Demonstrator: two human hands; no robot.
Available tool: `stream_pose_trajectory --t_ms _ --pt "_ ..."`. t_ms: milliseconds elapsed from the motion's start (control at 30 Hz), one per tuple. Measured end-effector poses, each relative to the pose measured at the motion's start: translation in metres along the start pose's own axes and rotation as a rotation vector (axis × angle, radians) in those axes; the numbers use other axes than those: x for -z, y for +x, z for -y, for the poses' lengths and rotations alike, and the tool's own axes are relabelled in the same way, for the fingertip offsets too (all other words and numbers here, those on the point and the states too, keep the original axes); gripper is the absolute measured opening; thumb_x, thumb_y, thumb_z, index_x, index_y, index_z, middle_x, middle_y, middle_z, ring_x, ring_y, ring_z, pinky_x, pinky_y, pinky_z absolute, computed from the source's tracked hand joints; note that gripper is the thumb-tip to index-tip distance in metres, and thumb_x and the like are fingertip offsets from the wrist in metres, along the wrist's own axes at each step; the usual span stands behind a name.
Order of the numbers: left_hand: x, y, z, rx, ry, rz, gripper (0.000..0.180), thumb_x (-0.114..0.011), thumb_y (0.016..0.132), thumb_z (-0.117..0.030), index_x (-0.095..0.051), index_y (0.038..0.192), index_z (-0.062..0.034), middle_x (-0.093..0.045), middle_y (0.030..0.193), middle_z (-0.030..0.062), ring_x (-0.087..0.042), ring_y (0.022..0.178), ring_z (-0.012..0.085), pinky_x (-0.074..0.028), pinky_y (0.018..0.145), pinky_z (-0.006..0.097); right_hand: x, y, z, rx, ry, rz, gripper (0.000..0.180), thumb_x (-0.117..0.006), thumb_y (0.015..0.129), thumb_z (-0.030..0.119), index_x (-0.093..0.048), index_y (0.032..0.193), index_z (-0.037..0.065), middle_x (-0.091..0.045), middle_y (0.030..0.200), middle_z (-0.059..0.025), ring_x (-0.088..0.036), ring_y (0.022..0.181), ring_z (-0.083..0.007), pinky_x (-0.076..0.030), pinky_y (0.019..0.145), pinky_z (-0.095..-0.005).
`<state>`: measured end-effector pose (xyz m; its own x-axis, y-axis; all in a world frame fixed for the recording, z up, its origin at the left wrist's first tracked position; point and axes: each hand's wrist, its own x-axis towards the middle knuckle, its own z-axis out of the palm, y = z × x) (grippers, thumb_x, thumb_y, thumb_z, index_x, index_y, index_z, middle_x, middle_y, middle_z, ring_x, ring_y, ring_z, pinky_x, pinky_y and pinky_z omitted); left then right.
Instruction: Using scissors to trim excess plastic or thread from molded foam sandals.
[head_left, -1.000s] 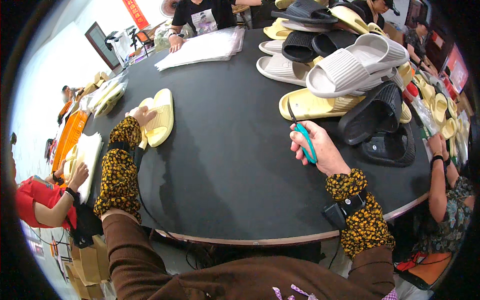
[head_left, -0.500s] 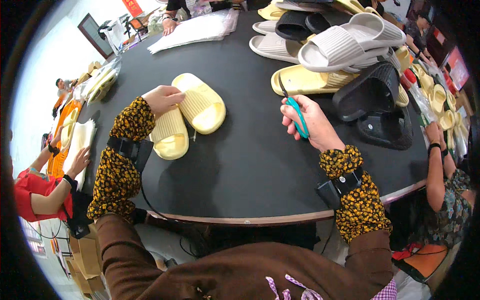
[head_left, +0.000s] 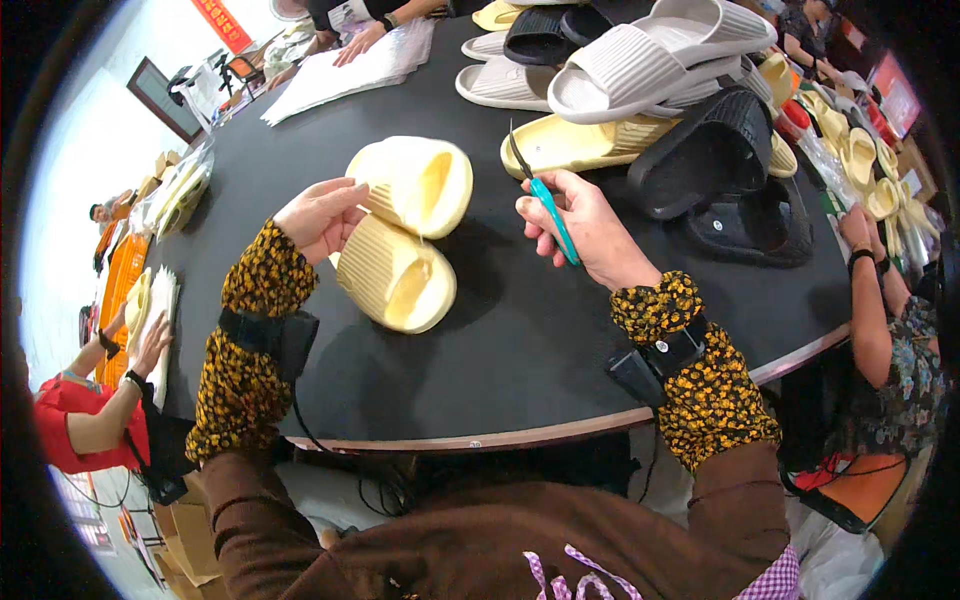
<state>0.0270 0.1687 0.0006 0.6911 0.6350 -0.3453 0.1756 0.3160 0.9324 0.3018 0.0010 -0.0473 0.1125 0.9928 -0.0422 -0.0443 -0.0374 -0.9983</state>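
A pair of pale yellow slide slippers with ribbed straps is left of the table's middle. My left hand (head_left: 322, 215) is closed at the near-left edge of the upper slipper (head_left: 432, 185), which is tilted up off the table. The lower slipper (head_left: 400, 280) hangs close beneath it, and a thin thread-like strand shows between the two. My right hand (head_left: 590, 228) is wrapped round teal-handled scissors (head_left: 552, 218), their dark pointed blades directed away from me. The scissors are apart from the slippers. Patterned sleeve covers and black wrist straps are on both my arms.
Grey, black and yellow slippers (head_left: 670, 75) are heaped at the far right of the black table (head_left: 520, 370). White plastic sheets (head_left: 350, 80) lie at the back, near a person's hand. Other people work at left and right. Bagged slippers (head_left: 180, 190) sit at the left edge.
My left hand has raised and tilted the yellow slippers, bringing them a little to the right. My right hand has come slightly left with the scissors. The whole view has shifted somewhat.
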Motion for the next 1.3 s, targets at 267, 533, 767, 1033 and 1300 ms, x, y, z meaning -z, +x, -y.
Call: stream_pose_trajectory --t_ms 267,533,767,1033,1300 --pt "-0.057 -0.002 0.018 -0.050 -0.218 0.015 0.029 -0.050 0.091 -0.015 -0.046 0.115 0.0006 -0.060 0.108 0.0185 -0.064 0.091 0.0265 -0.055 0.072 0.038 0.000 -0.002 0.005 0.096 0.028 -0.055 0.036 -0.062 0.085 0.022 -0.050 0.112 0.002 -0.056 0.073 -0.0010 -0.052 0.053 -0.0034 -0.041 0.042 -0.0173" --pt "-0.079 0.012 0.043 -0.095 -0.201 -0.137 0.030 -0.056 0.088 -0.015 -0.046 0.113 -0.0037 -0.059 0.098 0.0110 -0.062 0.071 0.0208 -0.051 0.057 0.032 -0.002 -0.001 0.002 0.129 -0.022 -0.029 0.042 -0.064 0.085 0.024 -0.048 0.117 0.001 -0.058 0.074 -0.0017 -0.049 0.052 -0.0033 -0.038 0.043 -0.0177" --pt "-0.068 0.019 0.048 -0.157 -0.155 -0.186 0.040 -0.056 0.086 -0.011 -0.042 0.124 -0.0053 -0.059 0.105 0.0088 -0.062 0.081 0.0188 -0.051 0.058 0.031 -0.004 0.000 0.001 0.161 -0.063 -0.034 0.042 -0.065 0.084 0.023 -0.049 0.116 0.000 -0.057 0.074 -0.0011 -0.047 0.053 -0.0035 -0.039 0.045 -0.0189" --pt "-0.059 0.003 0.036 -0.407 -0.109 -0.316 0.045 -0.049 0.085 -0.005 -0.039 0.129 -0.0030 -0.058 0.114 0.0116 -0.062 0.094 0.0201 -0.055 0.074 0.034 -0.007 0.002 -0.010 0.282 -0.169 0.029 0.033 -0.065 0.081 0.009 -0.052 0.108 -0.003 -0.063 0.084 -0.0069 -0.058 0.075 -0.0083 -0.048 0.066 -0.0246" --pt "-0.057 0.002 0.036 -0.513 -0.240 -0.332 0.041 -0.048 0.084 -0.002 -0.042 0.125 -0.0017 -0.057 0.115 0.0124 -0.062 0.094 0.0201 -0.055 0.073 0.033 -0.014 -0.005 -0.007 0.225 -0.406 0.088 0.033 -0.062 0.080 0.004 -0.049 0.110 0.003 -0.056 0.075 -0.0052 -0.053 0.069 -0.0092 -0.045 0.064 -0.0261"
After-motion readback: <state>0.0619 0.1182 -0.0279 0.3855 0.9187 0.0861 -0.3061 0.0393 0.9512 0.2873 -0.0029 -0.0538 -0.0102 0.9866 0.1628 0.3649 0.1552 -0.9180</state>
